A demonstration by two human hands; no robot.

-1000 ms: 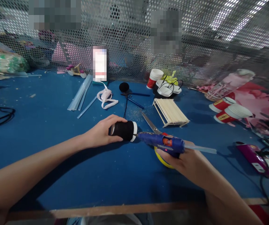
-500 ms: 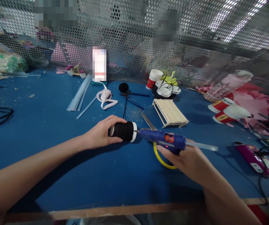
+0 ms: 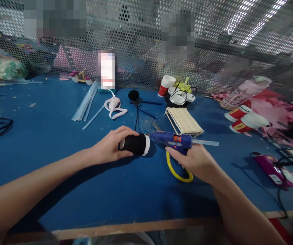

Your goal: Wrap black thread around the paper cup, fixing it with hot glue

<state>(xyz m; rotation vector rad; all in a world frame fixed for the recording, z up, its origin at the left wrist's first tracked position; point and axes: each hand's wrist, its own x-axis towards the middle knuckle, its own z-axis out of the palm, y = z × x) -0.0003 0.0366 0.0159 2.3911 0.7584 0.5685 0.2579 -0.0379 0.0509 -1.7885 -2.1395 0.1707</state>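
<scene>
My left hand (image 3: 112, 144) is wrapped around a paper cup covered in black cord (image 3: 135, 144), which lies on its side with a white band at its right end. A loose strand runs from the cup up toward a small black ball of cord (image 3: 133, 95). In my right hand (image 3: 197, 160) is a blue hot glue gun (image 3: 170, 139), its red light lit and a clear glue stick (image 3: 206, 142) poking out behind. The nozzle is at the upper edge of the white band; contact is unclear. Under the gun lie scissors with yellow handles (image 3: 179, 177), partly hidden.
Blue-handled pliers (image 3: 148, 103), white ribbon (image 3: 114, 107) and clear glue sticks (image 3: 85, 102) lie beyond the cup. Behind the gun stands a small wooden-stick rack (image 3: 184, 120). Paper cups (image 3: 248, 122) and a purple device with a cord (image 3: 274, 168) sit rightward. A perforated metal screen (image 3: 141, 44) backs the table.
My right hand has moved the glue gun a little up and left, shifting its nozzle toward the top of the cup's white band. My left hand keeps its hold on the cup.
</scene>
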